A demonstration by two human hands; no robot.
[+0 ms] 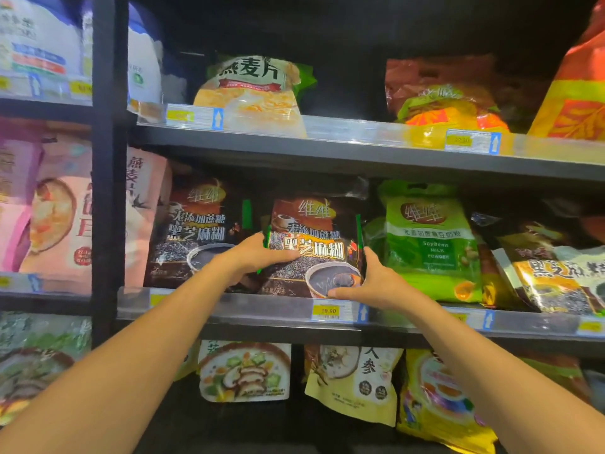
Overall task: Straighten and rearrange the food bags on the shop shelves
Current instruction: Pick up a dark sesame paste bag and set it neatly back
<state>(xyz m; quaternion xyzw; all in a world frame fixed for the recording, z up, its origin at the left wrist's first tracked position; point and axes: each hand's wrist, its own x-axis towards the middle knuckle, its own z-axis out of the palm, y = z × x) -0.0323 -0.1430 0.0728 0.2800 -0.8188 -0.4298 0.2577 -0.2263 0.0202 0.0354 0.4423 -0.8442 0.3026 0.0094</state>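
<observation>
A dark brown black-sesame bag point(316, 237) stands upright on the middle shelf point(268, 306). My left hand point(258, 253) grips its left edge, thumb across the front. My right hand point(370, 283) holds its lower right corner, thumb on the front near the bowl picture. A second identical brown bag point(193, 231) stands just to its left. To the right stands a green soybean milk powder bag point(430, 244), and beyond it a leaning black-and-gold sesame bag point(550, 273).
The upper shelf point(360, 132) carries an oat-flake bag point(252, 90), a red-and-yellow bag point(442, 93) and an orange bag point(579, 80). Below are a vegetable-picture pouch point(245, 371), a ginseng pouch point(357, 381) and a yellow bag point(438, 404). A black upright post point(108, 165) separates pink bags point(59, 211) at left.
</observation>
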